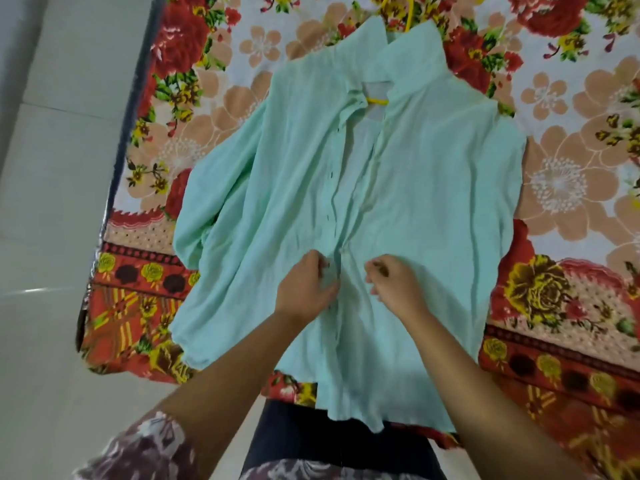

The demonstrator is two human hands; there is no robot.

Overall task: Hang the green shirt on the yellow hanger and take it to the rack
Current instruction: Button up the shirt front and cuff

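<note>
The pale green shirt [415, 188] lies front-up on the bed, collar away from me, its hem hanging over the near edge. The yellow hanger [408, 12] is inside it: the hook sticks out above the collar and a short yellow piece shows in the neck opening. My left hand [306, 289] pinches the left front edge at the button strip, mid-way down. My right hand [394, 284] pinches the right front edge just beside it. The fronts are parted above my hands. The rest of the hanger is hidden under the cloth.
A floral bedsheet [571, 98] in red, peach and yellow covers the bed. The bed's left edge [131, 133] runs diagonally, with pale floor tiles [52, 237] beyond it. My dark trousers and patterned sleeves show at the bottom.
</note>
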